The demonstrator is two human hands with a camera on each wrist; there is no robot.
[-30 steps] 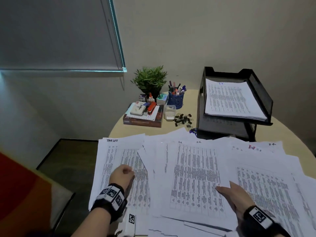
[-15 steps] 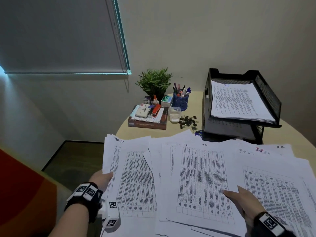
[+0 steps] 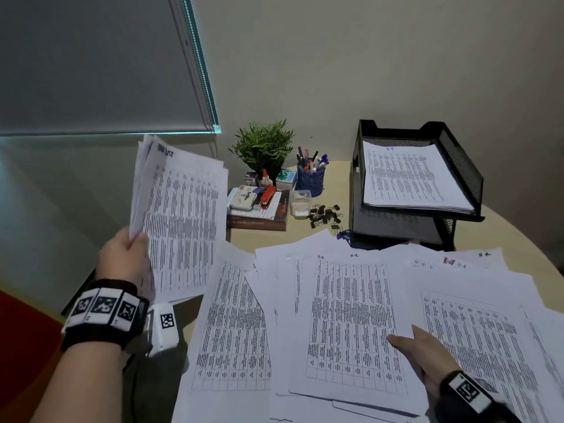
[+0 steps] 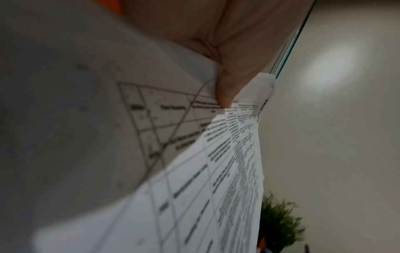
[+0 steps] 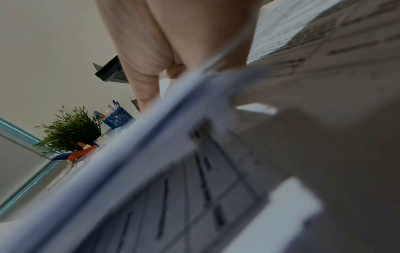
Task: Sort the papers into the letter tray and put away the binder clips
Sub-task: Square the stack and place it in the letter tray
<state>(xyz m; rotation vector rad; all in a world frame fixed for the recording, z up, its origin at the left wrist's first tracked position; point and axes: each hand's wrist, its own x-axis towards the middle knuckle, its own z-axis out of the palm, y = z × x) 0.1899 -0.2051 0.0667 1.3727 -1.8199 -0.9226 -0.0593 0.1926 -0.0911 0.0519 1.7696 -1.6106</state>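
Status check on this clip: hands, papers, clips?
Left hand grips lifted paper stack. Right hand flat on spread papers. Binder clips loose beside letter tray.

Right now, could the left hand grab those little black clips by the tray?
Probably not yet. The left hand is gripping a raised stack of printed white papers, so its fingers are busy. The small black binder clips lie uncovered beside the black mesh letter tray, so nothing blocks them.
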